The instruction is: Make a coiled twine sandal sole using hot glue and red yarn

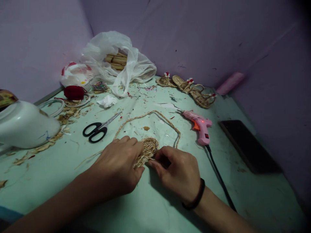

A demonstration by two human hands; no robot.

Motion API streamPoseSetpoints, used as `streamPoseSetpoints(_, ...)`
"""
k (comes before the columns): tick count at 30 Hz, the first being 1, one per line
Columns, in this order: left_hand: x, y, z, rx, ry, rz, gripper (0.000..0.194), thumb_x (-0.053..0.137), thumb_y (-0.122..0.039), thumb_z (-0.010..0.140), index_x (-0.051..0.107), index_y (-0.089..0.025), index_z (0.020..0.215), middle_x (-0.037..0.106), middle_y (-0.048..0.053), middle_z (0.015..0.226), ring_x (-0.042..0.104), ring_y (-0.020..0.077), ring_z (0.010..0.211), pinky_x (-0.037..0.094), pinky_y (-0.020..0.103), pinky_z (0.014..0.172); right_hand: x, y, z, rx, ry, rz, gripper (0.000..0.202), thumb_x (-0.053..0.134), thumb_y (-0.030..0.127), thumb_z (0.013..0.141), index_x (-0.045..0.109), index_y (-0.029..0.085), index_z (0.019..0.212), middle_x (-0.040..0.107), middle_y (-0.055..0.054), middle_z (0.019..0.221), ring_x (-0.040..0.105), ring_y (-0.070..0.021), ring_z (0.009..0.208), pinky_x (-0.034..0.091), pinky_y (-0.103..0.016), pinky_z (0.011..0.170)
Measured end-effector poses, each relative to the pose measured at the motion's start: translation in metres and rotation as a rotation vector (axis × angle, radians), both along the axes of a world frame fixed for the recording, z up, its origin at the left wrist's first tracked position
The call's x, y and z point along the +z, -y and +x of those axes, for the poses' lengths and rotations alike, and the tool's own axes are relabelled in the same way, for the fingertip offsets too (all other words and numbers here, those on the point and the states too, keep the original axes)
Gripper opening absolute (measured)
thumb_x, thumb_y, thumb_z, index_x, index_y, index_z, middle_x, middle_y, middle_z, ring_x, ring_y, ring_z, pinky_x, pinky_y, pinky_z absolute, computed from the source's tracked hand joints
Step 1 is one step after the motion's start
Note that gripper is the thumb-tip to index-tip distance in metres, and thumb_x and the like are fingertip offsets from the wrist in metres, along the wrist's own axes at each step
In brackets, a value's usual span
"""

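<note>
The left hand [119, 165] grips the straw coil [150, 147], hiding its left part. The right hand [178, 168] pinches the coil's near right edge; its fingertips are hard to see.

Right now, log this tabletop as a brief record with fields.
left hand: holds coiled braid piece from the left
right hand: fingers at the piece's right edge
braided cord: arches beyond both hands
scissors: left of the cord
pink glue gun: right of the cord, red light lit
phone: far right, screen dark
plastic bag: at back, sticks inside
</note>
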State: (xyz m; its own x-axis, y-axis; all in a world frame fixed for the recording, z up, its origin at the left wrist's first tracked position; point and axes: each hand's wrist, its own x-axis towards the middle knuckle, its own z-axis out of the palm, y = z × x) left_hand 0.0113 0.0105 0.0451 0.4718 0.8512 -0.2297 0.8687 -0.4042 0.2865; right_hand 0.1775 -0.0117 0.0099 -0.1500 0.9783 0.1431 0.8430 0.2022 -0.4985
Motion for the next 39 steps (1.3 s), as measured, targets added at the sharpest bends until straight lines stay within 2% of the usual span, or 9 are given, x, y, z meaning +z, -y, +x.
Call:
streamPoseSetpoints(4, -0.006, 0.0, 0.001, 0.008, 0.025, 0.055, 0.023, 0.055, -0.04, 0.073, 0.045, -0.02, 0.069, 0.052, 0.003, 0.073, 0.046, 0.0216, 0.073, 0.034, 0.037, 0.065, 0.001, 0.003, 0.009, 0.06, 0.049, 0.053, 0.008, 0.063, 0.028, 0.072, 0.063, 0.021, 0.068, 0.065, 0.002, 0.061, 0.059, -0.0154, 0.057, 0.034, -0.025, 0.051)
streamPoseSetpoints(9, -0.016, 0.004, 0.007, 0.052, 0.023, 0.18, 0.018, 0.051, -0.035, 0.076, 0.044, -0.02, 0.068, 0.051, 0.004, 0.07, 0.046, 0.0226, 0.071, 0.034, 0.04, 0.066, 0.003, 0.002, 0.011, 0.127, 0.199, 0.17, 0.015, 0.058, 0.028, 0.076, 0.065, 0.02, 0.065, 0.064, -0.002, 0.061, 0.058, -0.0183, 0.059, 0.031, -0.028, 0.05)
streamPoseSetpoints(12, -0.019, 0.006, 0.008, 0.08, 0.028, 0.211, 0.018, 0.051, -0.034, 0.076, 0.045, -0.02, 0.067, 0.051, 0.005, 0.069, 0.046, 0.0232, 0.071, 0.035, 0.04, 0.067, 0.002, 0.0, 0.009, 0.132, 0.203, 0.217, 0.018, 0.057, 0.028, 0.076, 0.065, 0.02, 0.063, 0.064, -0.002, 0.059, 0.056, -0.0174, 0.057, 0.031, -0.028, 0.05)
streamPoseSetpoints(18, -0.016, 0.01, 0.009, 0.068, 0.035, 0.222, 0.016, 0.05, -0.03, 0.077, 0.047, -0.019, 0.066, 0.053, 0.006, 0.072, 0.048, 0.0236, 0.074, 0.036, 0.042, 0.071, -0.003, -0.004, 0.01, 0.036, 0.046, 0.153, 0.012, 0.065, 0.03, 0.072, 0.066, 0.021, 0.064, 0.066, 0.001, 0.061, 0.059, -0.0158, 0.059, 0.035, -0.026, 0.053)
streamPoseSetpoints(30, -0.015, 0.005, 0.01, 0.007, 0.024, 0.185, 0.018, 0.05, -0.031, 0.077, 0.05, -0.018, 0.065, 0.053, 0.005, 0.07, 0.05, 0.0251, 0.073, 0.037, 0.043, 0.069, 0.002, -0.017, 0.01, -0.075, 0.061, 0.022, 0.014, 0.072, 0.032, 0.064, 0.062, 0.022, 0.067, 0.064, 0.003, 0.061, 0.058, -0.0158, 0.056, 0.034, -0.026, 0.048)
streamPoseSetpoints(32, -0.015, 0.005, 0.01, 0.015, 0.021, 0.182, 0.018, 0.05, -0.032, 0.077, 0.05, -0.018, 0.066, 0.054, 0.005, 0.07, 0.05, 0.0246, 0.073, 0.037, 0.043, 0.069, 0.002, -0.016, 0.012, -0.012, 0.057, 0.069, 0.015, 0.069, 0.031, 0.066, 0.061, 0.021, 0.075, 0.065, 0.0, 0.071, 0.059, -0.0174, 0.064, 0.039, -0.027, 0.053)
streamPoseSetpoints(34, -0.014, 0.005, 0.008, 0.01, 0.029, 0.173, 0.018, 0.052, -0.034, 0.076, 0.051, -0.018, 0.069, 0.055, 0.005, 0.072, 0.05, 0.0238, 0.073, 0.037, 0.042, 0.07, 0.001, -0.015, 0.015, 0.105, 0.04, 0.132, 0.022, 0.065, 0.029, 0.07, 0.06, 0.021, 0.09, 0.064, -0.006, 0.093, 0.059, -0.0211, 0.082, 0.044, -0.031, 0.062)
streamPoseSetpoints(36, -0.012, 0.003, 0.005, -0.025, 0.049, 0.153, 0.015, 0.053, -0.032, 0.075, 0.052, -0.018, 0.072, 0.056, 0.005, 0.075, 0.049, 0.023, 0.074, 0.036, 0.041, 0.072, 0.001, -0.015, 0.018, 0.21, 0.017, 0.163, 0.035, 0.063, 0.026, 0.072, 0.055, 0.02, 0.105, 0.056, -0.01, 0.116, 0.054, -0.0245, 0.101, 0.046, -0.035, 0.074)
streamPoseSetpoints(39, -0.01, 0.0, -0.002, -0.115, 0.088, 0.117, 0.008, 0.052, -0.026, 0.074, 0.051, -0.018, 0.074, 0.055, 0.006, 0.079, 0.048, 0.0227, 0.077, 0.036, 0.041, 0.074, 0.002, -0.015, 0.019, 0.298, 0.0, 0.114, 0.042, 0.061, 0.024, 0.072, 0.05, 0.019, 0.113, 0.057, -0.01, 0.116, 0.051, -0.0251, 0.103, 0.045, -0.039, 0.081)
